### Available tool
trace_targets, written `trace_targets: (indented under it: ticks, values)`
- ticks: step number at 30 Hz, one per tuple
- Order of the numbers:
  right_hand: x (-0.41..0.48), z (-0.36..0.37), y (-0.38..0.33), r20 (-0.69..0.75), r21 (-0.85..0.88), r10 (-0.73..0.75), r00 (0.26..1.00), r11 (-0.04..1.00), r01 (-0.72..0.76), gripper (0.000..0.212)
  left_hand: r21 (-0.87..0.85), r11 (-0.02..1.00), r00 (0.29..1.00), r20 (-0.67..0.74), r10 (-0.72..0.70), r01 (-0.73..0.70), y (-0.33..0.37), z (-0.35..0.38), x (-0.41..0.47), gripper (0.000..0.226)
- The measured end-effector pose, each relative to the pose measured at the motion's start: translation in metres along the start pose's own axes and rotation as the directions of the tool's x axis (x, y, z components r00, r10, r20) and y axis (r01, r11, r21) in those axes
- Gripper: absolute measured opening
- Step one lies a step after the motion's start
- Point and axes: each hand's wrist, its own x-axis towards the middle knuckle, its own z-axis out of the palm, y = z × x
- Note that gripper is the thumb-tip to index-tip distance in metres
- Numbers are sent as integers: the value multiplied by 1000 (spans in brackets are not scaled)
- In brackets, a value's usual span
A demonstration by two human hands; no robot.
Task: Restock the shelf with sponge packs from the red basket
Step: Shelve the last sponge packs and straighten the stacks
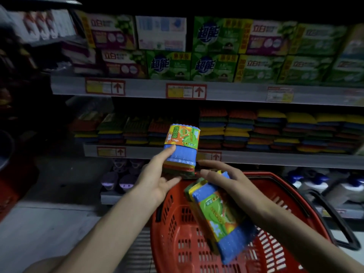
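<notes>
On my feed the left hand (pixel 157 180) holds one sponge pack (pixel 181 146) upright in front of the shelf (pixel 275 158), thumb pressed on its blue face and fingers curled under the bottom edge. The pack is a stack of blue, yellow, orange and green sponges, wrapped with an orange-and-green printed band across the upper half. The right hand (pixel 226 178) grips a second pack (pixel 218 215) by its top end, fingers lying over it, and this one hangs tilted above the red basket (pixel 173 229), showing the same label and a blue sponge on its face. Behind, the shelf carries rows of stacked sponges (pixel 256 131) in the same colours; green boxes (pixel 212 50) sit on the level above.
</notes>
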Motion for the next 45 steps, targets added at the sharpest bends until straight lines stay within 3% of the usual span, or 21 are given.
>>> trace_targets:
  ticks: [7,13,18,22,31,41,45]
  values:
    - [22,18,-7,52,11,-112,992,994,112,47,64,989,987,-87,137,-132,7,5,18,28]
    - [44,21,-8,32,-25,-173,984,984,174,59,186,952,952,-138,271,-244,14,12,44,53]
    - [63,20,-4,-26,-114,-150,988,983,146,67,144,947,945,-118,304,-286,19,23,65,29]
    - [78,20,-1,-41,-102,-184,982,979,179,58,80,957,950,-124,288,-279,20,29,79,14]
    - [92,12,-5,-132,-165,-198,971,971,176,46,-79,981,978,-131,165,-176,20,32,89,23]
    - [92,11,-9,-157,-239,-174,972,962,134,54,7,981,974,-119,193,-194,5,37,98,45]
    - [92,9,-7,-163,-236,-158,974,965,117,46,-83,989,984,-140,108,-121,4,39,100,34]
